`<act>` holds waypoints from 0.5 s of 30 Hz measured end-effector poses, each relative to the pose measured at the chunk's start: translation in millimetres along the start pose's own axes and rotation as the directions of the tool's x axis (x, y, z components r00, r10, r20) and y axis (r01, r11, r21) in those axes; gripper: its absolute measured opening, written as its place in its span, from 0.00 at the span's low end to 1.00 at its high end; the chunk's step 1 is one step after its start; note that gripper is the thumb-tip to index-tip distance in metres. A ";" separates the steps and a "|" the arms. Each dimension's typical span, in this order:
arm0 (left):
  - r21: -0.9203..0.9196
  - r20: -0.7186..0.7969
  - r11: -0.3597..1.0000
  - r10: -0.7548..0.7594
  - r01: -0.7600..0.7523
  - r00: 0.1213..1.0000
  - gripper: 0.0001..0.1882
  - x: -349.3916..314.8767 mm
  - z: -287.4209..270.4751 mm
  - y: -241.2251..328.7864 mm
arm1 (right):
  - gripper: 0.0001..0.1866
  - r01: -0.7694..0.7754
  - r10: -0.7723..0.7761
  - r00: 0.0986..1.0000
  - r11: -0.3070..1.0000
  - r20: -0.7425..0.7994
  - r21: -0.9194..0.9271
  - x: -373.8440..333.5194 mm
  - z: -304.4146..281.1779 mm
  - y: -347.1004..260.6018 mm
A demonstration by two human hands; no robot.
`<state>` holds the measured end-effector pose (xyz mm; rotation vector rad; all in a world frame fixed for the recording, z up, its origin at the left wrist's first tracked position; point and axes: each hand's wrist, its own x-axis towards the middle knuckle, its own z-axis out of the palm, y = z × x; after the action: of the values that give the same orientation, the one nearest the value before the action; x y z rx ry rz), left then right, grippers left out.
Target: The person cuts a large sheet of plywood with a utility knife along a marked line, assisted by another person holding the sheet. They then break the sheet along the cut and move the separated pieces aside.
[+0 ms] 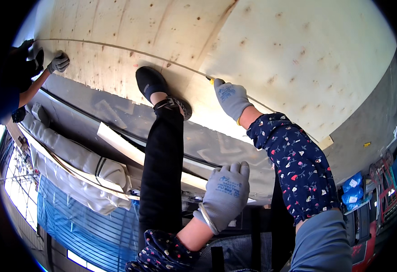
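Right hand [231, 98] is gripping a yellow tool [211, 81], likely light, stiff, best held mid-body; left hand [225, 192] is hiding its grip.

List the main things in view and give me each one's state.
Pale knotted wooden sheeting: lying flat.
Small yellow-and-black tool: held, mostly hidden.
Right hand in grey glove: closed on the tool.
Left hand in grey glove: palm hidden, contents unclear.
Black shoe: planted on the sheeting.
Co-worker's grey-gloved hand: fingers curled.
Bulky grey wrapped bundle: banded in black.
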<state>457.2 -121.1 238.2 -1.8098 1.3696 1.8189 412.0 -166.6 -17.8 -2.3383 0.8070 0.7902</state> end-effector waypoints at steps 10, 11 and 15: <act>0.057 0.035 0.998 -0.020 0.018 0.999 0.19 14.2 12.5 -5.8 | 0.10 -0.032 0.031 0.999 0.999 0.041 0.024 -28.7 32.3 28.4; 0.063 0.041 0.998 -0.026 0.023 0.999 0.19 15.5 12.6 -5.3 | 0.10 -0.039 0.038 0.998 0.999 0.045 0.024 -29.2 35.6 29.5; 0.063 0.001 0.998 -0.018 0.018 1.000 0.19 17.1 19.3 -7.3 | 0.10 -0.031 0.031 0.999 1.000 0.043 -0.005 -36.1 37.0 34.0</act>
<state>446.1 -110.6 216.1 -1.7833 1.3893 1.7479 352.7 -152.8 -28.8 -2.3101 0.8260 0.8533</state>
